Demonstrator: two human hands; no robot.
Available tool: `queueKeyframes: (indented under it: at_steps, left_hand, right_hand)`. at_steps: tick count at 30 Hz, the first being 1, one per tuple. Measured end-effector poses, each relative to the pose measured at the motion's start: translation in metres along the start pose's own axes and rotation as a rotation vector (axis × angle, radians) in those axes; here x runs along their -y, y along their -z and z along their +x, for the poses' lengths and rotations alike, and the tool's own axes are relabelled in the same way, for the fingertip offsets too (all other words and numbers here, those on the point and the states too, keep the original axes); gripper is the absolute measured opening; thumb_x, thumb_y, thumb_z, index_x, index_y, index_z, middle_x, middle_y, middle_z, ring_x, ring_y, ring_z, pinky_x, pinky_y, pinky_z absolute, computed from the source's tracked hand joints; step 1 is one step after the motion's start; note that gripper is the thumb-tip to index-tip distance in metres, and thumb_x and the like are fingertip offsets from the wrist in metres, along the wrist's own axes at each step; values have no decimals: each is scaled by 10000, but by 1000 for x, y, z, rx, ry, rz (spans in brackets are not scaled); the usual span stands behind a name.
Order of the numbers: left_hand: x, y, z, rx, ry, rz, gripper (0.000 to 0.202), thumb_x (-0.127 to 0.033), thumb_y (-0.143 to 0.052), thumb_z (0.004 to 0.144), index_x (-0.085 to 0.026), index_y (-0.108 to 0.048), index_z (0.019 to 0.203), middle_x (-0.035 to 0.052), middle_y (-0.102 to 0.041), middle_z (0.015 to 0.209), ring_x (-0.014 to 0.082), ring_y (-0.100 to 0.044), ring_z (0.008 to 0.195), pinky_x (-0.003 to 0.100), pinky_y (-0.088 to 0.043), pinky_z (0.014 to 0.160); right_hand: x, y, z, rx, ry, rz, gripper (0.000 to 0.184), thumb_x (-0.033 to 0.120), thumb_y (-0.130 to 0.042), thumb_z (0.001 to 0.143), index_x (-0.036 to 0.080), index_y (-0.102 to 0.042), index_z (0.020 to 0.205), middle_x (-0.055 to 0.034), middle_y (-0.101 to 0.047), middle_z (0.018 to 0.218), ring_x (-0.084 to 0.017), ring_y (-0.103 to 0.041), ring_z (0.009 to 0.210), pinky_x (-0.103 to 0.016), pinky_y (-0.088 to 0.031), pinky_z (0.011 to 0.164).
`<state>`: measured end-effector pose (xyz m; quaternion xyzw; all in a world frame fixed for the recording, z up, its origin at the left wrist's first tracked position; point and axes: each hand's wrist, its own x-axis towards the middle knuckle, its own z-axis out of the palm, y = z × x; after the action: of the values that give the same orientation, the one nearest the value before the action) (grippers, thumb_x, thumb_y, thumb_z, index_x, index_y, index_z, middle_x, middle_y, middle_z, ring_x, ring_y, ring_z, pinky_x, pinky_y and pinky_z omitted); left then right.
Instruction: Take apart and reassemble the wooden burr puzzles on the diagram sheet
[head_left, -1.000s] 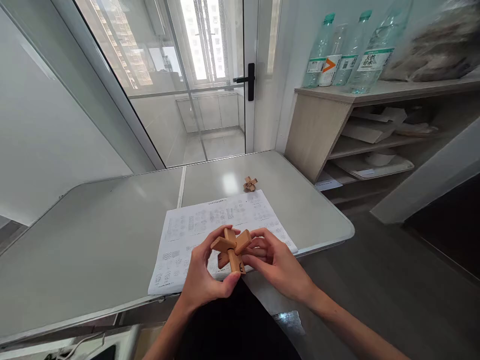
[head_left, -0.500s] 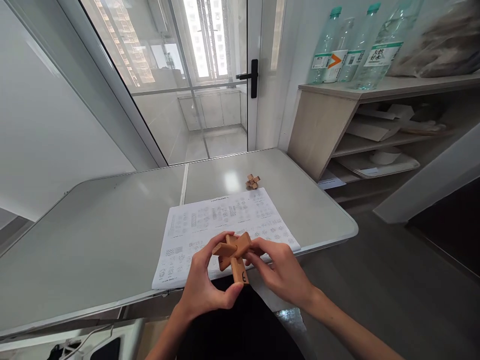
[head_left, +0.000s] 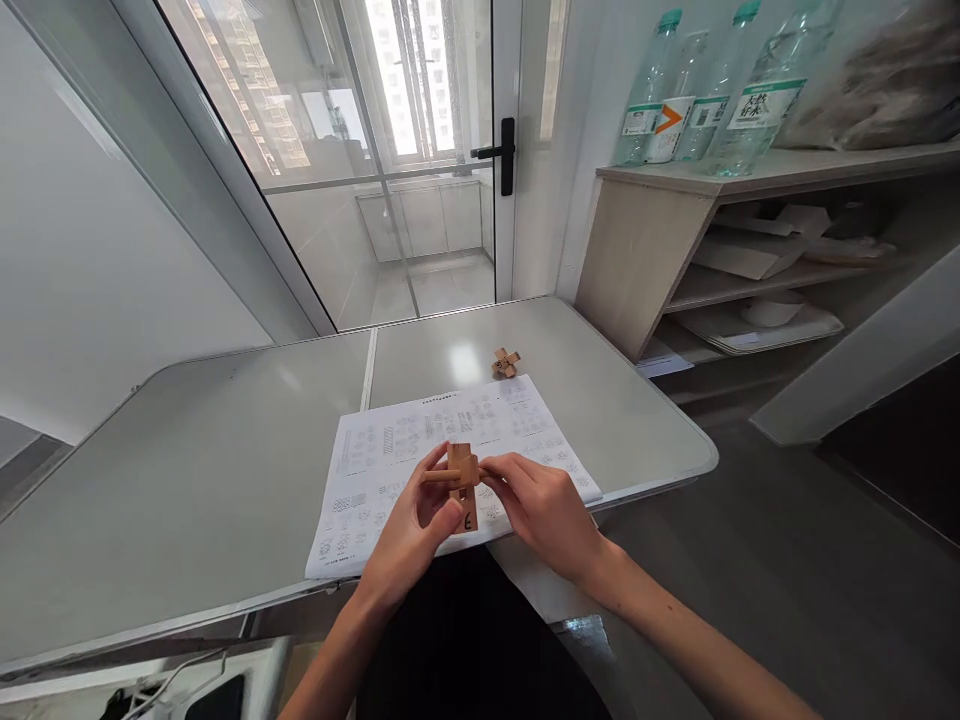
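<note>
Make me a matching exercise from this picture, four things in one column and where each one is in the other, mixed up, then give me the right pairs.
Things
1. Interlocked wooden cross puzzle marked with a black number
2. Small wooden cross puzzle
3. White printed instruction sheet
4. Clear plastic water bottles with green caps

Places
A. On top of the wooden shelf unit
B. Flat on the grey table, under the hands
C. Held between the left hand and right hand
D. Alone on the table beyond the sheet

Pairs: 1-C, 2-D, 3-B, 4-A

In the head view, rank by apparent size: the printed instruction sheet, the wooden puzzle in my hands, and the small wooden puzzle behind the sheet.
1. Printed instruction sheet
2. Held wooden puzzle, though it is nearer the camera
3. Small wooden puzzle, farther off, so true sizes may match
</note>
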<state>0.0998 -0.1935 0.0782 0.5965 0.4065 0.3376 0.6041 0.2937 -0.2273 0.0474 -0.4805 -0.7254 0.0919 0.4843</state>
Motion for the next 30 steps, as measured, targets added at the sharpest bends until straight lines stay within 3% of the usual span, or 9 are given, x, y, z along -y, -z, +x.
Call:
queueKeyframes:
  at_steps: [6,9,12,14,17,19,21,27,30]
  left_hand:
    - [2,-6,21,-287,149,-153,894,-551,-893,741,-188,-520,1469,155,-726,1327,361,-619,1357,505,-442,1187]
    - [1,2,28,-338,114,-216,804,-467,-893,757,-153,-559,1417,159,-751,1263,339,-686,1263,499,-451,1193]
    - [2,23,33,-380,28,-223,700,-461,-837,809,-144,-568,1372,184,-700,1360,319,-711,1222,490,-488,1171]
    - [7,42,38,-436,-51,-18,739,-478,-836,800,-175,-526,1398,171,-674,1397,311,-690,1252,495,-488,1166]
    - [22,71,45,-517,-162,517,887,-492,-879,720,-218,-464,1454,136,-674,1380,320,-659,1274,520,-470,1159]
    - [32,87,49,-494,-179,766,880,-521,-847,743,-221,-451,1469,132,-675,1367,335,-658,1253,533,-487,1116]
    - [40,99,52,-463,-184,867,864,-527,-816,769,-214,-441,1481,136,-664,1382,339,-656,1247,520,-500,1088]
    - [57,113,52,-354,-172,940,824,-499,-780,820,-180,-441,1500,147,-648,1401,341,-644,1279,501,-484,1119]
    - [61,113,51,-312,-183,970,809,-508,-751,856,-170,-432,1518,173,-604,1456,375,-555,1401,546,-431,1180]
  right_hand:
    - [-14,-18,13,8,111,-248,203,175,-485,1104,208,-685,1091,-40,-796,934,-186,-746,776,-292,-498,664]
    - [-24,-19,16,20,87,-310,223,225,-469,1125,210,-689,1088,-32,-795,920,-174,-738,756,-285,-466,629]
    - [-39,-15,14,4,37,-349,234,263,-463,1133,205,-689,1111,-34,-795,943,-173,-738,757,-288,-447,606]
    - [-49,-11,11,16,-10,-356,233,276,-468,1131,204,-689,1112,-40,-796,958,-179,-740,766,-291,-444,604]
    - [-61,-7,6,63,-83,-353,228,279,-469,1125,224,-690,1108,-43,-794,993,-184,-735,761,-292,-428,588]
    - [-65,-5,6,89,-114,-350,219,272,-473,1119,236,-688,1095,-40,-789,1008,-186,-724,741,-294,-413,577]
    - [-66,-3,9,108,-130,-347,208,265,-482,1111,240,-685,1076,-38,-784,1017,-190,-716,733,-296,-404,574]
    - [-64,2,36,184,-116,-350,228,277,-484,1105,229,-682,1003,-49,-773,1014,-185,-692,731,-293,-382,566]
    - [-58,3,47,186,-105,-330,234,295,-491,1105,227,-685,992,-43,-766,990,-179,-680,722,-291,-379,567]
